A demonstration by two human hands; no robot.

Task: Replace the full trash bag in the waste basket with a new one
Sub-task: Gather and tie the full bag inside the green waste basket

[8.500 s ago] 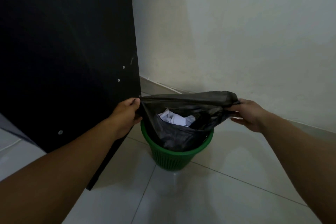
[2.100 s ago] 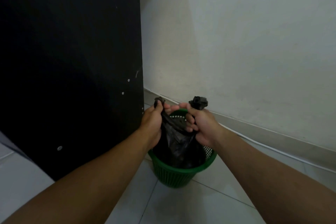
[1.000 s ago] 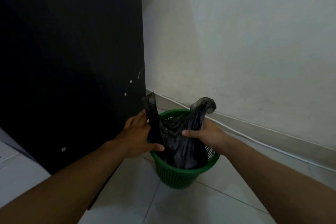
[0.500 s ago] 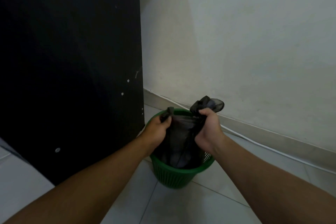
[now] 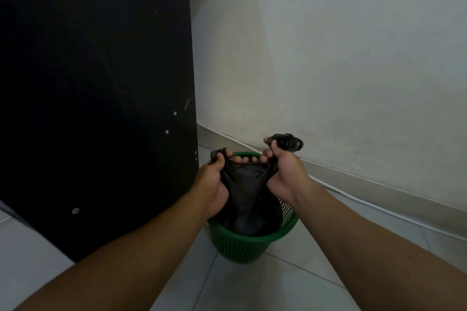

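A black trash bag (image 5: 249,199) sits in a green mesh waste basket (image 5: 242,247) on the tiled floor. My left hand (image 5: 214,182) is shut on the bag's left top corner, and my right hand (image 5: 283,174) is shut on its right top corner, with a bunched end sticking out above the fist. Both fists are close together over the basket, and the bag's mouth is drawn taut between them. The bag's contents are hidden.
A tall black panel (image 5: 96,96) stands just left of the basket. A pale wall (image 5: 328,45) with a skirting and a thin white cable (image 5: 366,203) runs behind it. Light floor tiles (image 5: 252,290) lie in front.
One second ago my hands were open on the bag's sides with its two ends standing up. Both hands have since closed on those ends and pulled them up and together.
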